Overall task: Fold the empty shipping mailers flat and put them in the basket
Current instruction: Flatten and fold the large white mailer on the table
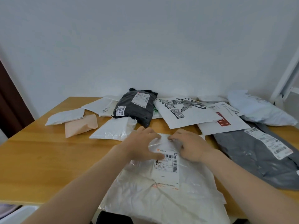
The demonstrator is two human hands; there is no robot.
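Where the white mailer (161,191) lies: straight ahead of me on the table (48,159), its near end hanging over the table's front edge.
Long axis: runs from my body away toward the wall; the shipping label (166,165) faces up in the far half.
Left hand (140,144): fingers curled over the far edge, thumb on the label side, gripping the plastic.
Right hand (189,146): just beside the left, fingertips pinching the same far edge.
Nearer hand: neither; both sit at the far end, level with each other.
Coming move, as I judge it: draw that edge back toward me, folding across the long axis.
Basket: I cannot pick it out.
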